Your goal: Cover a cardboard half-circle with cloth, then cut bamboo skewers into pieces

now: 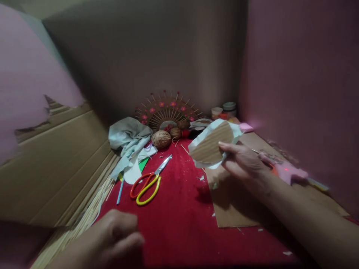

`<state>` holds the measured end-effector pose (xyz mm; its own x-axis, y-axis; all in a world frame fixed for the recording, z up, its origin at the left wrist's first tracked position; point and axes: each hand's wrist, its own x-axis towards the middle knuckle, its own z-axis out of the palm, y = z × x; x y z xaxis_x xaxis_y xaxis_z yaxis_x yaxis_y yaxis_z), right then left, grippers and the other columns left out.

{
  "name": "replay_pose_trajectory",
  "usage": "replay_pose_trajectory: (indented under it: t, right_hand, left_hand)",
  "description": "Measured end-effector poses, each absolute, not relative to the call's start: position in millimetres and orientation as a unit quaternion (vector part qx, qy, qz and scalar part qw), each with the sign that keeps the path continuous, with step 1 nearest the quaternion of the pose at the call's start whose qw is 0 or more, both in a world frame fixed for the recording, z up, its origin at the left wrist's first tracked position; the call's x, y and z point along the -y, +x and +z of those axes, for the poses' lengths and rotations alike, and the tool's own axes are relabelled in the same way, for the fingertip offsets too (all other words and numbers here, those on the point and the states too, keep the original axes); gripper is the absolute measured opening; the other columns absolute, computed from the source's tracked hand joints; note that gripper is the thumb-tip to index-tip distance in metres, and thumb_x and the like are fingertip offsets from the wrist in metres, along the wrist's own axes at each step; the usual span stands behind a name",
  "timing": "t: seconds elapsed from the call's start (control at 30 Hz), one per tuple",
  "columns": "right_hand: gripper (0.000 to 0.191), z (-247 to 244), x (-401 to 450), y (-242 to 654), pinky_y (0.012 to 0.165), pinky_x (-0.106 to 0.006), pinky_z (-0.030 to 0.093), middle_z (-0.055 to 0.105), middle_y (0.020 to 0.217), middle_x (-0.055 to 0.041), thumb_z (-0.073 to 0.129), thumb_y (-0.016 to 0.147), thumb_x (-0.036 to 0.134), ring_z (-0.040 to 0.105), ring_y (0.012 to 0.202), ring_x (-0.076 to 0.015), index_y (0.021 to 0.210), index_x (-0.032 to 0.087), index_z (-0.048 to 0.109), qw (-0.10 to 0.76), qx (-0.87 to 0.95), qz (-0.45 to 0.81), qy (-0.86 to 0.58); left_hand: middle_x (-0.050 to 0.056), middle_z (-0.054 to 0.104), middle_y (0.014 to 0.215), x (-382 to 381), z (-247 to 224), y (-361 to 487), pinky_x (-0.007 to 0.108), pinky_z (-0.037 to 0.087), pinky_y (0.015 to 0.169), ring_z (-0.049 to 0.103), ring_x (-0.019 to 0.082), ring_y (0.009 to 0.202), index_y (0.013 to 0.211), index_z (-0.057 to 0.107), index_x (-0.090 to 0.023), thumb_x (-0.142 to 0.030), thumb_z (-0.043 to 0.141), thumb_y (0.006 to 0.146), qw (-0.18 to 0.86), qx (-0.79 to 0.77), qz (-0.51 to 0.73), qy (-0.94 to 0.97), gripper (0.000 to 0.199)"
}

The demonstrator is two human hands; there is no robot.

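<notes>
My right hand (244, 164) pinches the edge of a rounded cardboard piece (211, 144) with pale cloth (206, 130) showing around its rim, and holds it up above the red cloth. My left hand (117, 235) is low at the left, slightly blurred, with its fingers curled in. Nothing shows between those fingers. Scissors (150, 183) with one red and one yellow handle lie beyond the left hand, blades slightly apart. Under my right hand and forearm lies a flat cardboard sheet (227, 209), partly in shadow.
A heap of pale cloth (130, 134), twine balls (161, 139) and a decorated fan-shaped piece (168, 108) stand at the back. Thin sticks (81, 224) lie along the left by leaning cardboard (56, 168). A pink glue gun (286, 170) rests at right; containers (230, 108) stand behind.
</notes>
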<state>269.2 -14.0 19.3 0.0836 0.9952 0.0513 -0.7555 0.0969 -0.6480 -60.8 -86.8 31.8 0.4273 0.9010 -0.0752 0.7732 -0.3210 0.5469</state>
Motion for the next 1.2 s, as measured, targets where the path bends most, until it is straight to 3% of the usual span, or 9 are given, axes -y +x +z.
replay_pose_trajectory:
  t: [0.03, 0.1, 0.17, 0.27, 0.57, 0.73, 0.83, 0.97, 1.2]
  right_hand:
    - [0.047, 18.8, 15.9, 267.4, 0.088, -0.044, 0.049, 0.069, 0.093, -0.0029, 0.062, 0.066, 0.006, 0.062, 0.096, -0.0244, 0.110, 0.023, 0.060, 0.689, 0.254, 0.638, -0.231]
    - [0.046, 17.0, 19.8, 263.9, 0.088, -0.043, 0.049, 0.070, 0.093, -0.0031, 0.064, 0.065, 0.006, 0.063, 0.094, -0.0236, 0.109, 0.022, 0.061, 0.673, 0.262, 0.655, -0.220]
    - [0.045, 14.9, 23.4, 261.3, 0.087, -0.042, 0.049, 0.070, 0.092, -0.0030, 0.065, 0.065, 0.007, 0.063, 0.092, -0.0233, 0.107, 0.022, 0.062, 0.659, 0.275, 0.667, -0.213]
    - [0.044, 12.3, 26.6, 259.3, 0.085, -0.041, 0.050, 0.070, 0.091, -0.0026, 0.068, 0.062, 0.008, 0.064, 0.090, -0.0233, 0.104, 0.022, 0.063, 0.634, 0.294, 0.685, -0.207]
    - [0.043, 9.0, 26.1, 258.6, 0.084, -0.042, 0.050, 0.070, 0.093, -0.0026, 0.069, 0.061, 0.011, 0.064, 0.092, -0.0235, 0.101, 0.025, 0.064, 0.615, 0.315, 0.692, -0.208]
    - [0.031, 8.2, 25.1, 257.3, 0.086, -0.042, 0.049, 0.070, 0.089, -0.0033, 0.069, 0.062, 0.011, 0.064, 0.092, -0.0235, 0.091, 0.021, 0.066, 0.614, 0.317, 0.692, -0.211]
    - [0.030, 6.9, 24.2, 256.2, 0.085, -0.043, 0.049, 0.070, 0.085, -0.0025, 0.069, 0.062, 0.008, 0.064, 0.091, -0.0232, 0.088, 0.021, 0.065, 0.623, 0.299, 0.692, -0.209]
    - [0.029, 2.2, 22.6, 253.7, 0.082, -0.044, 0.050, 0.069, 0.083, -0.0010, 0.068, 0.062, 0.008, 0.064, 0.088, -0.0234, 0.087, 0.022, 0.063, 0.635, 0.283, 0.683, -0.225]
    - [0.033, 11.5, 19.3, 255.6, 0.085, -0.043, 0.050, 0.070, 0.089, -0.0026, 0.069, 0.060, 0.010, 0.063, 0.093, -0.0249, 0.091, 0.022, 0.065, 0.670, 0.319, 0.624, -0.244]
  left_hand:
    - [-0.005, 0.056, 0.056, 77.9, 39.2, -55.6, 0.020, 0.036, 0.051, 0.045, 0.011, 0.053, 0.055, 0.059, -0.022, -0.035, 0.058, 0.080, 0.267, -0.507, 0.086, 0.815, 0.029]
    - [-0.002, 0.058, 0.064, 57.1, 51.4, -38.2, 0.021, 0.039, 0.057, 0.049, 0.012, 0.061, 0.068, 0.062, -0.021, -0.035, 0.055, 0.083, 0.274, -0.505, 0.133, 0.807, 0.021]
    - [-0.001, 0.054, 0.060, 36.4, 57.6, -17.1, 0.020, 0.037, 0.052, 0.047, 0.012, 0.056, 0.072, 0.062, -0.019, -0.039, 0.057, 0.081, 0.314, -0.517, 0.203, 0.770, 0.022]
    - [-0.002, 0.052, 0.055, 9.7, 56.4, 11.8, 0.020, 0.032, 0.046, 0.044, 0.010, 0.049, 0.070, 0.062, -0.015, -0.042, 0.060, 0.078, 0.375, -0.523, 0.275, 0.714, 0.028]
    - [0.004, 0.066, 0.064, -30.8, 27.4, 50.6, 0.023, 0.043, 0.056, 0.056, 0.012, 0.055, 0.070, 0.069, -0.010, -0.029, 0.068, 0.071, 0.499, -0.427, 0.390, 0.646, 0.018]
    - [0.010, 0.070, 0.093, -25.4, 15.9, 50.5, 0.030, 0.050, 0.074, 0.065, 0.018, 0.078, 0.102, 0.066, -0.013, -0.045, 0.064, 0.077, 0.598, -0.381, 0.374, 0.598, 0.040]
    - [0.011, 0.069, 0.094, -15.2, 18.6, 54.2, 0.031, 0.050, 0.077, 0.065, 0.020, 0.082, 0.104, 0.066, -0.012, -0.053, 0.061, 0.079, 0.667, -0.325, 0.327, 0.585, 0.049]
    - [0.004, 0.069, 0.081, -2.7, 22.2, 64.9, 0.026, 0.052, 0.063, 0.064, 0.016, 0.068, 0.093, 0.065, -0.012, -0.031, 0.077, 0.066, 0.622, -0.367, 0.318, 0.614, 0.036]
    - [-0.002, 0.064, 0.057, 1.5, 18.5, 63.8, 0.021, 0.045, 0.044, 0.056, 0.011, 0.043, 0.082, 0.059, -0.014, -0.033, 0.067, 0.073, 0.488, -0.417, 0.384, 0.664, 0.022]
